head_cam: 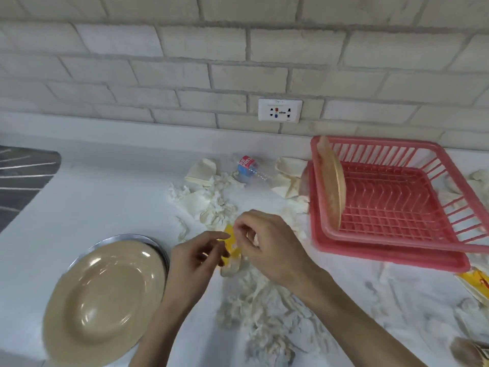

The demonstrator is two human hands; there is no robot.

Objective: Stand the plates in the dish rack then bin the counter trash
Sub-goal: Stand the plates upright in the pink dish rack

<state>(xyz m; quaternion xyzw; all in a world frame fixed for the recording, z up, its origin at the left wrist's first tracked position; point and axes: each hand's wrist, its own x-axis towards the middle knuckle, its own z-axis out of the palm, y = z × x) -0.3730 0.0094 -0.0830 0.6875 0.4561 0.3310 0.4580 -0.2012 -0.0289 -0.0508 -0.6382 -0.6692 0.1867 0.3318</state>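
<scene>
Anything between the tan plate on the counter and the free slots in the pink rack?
Yes: both hands and the yellow wrapper lie between the tan plate and the dish rack, amid crumpled tissue.

Your two forearms enter from the near edge, and both are bare: no sleeve, cuff or glove reaches into view on either. Your left hand and right hand are uncovered too. You wear no watch, band or ring that shows on either wrist or any visible finger. Fingernails look short and plain, though motion blur softens them.
</scene>
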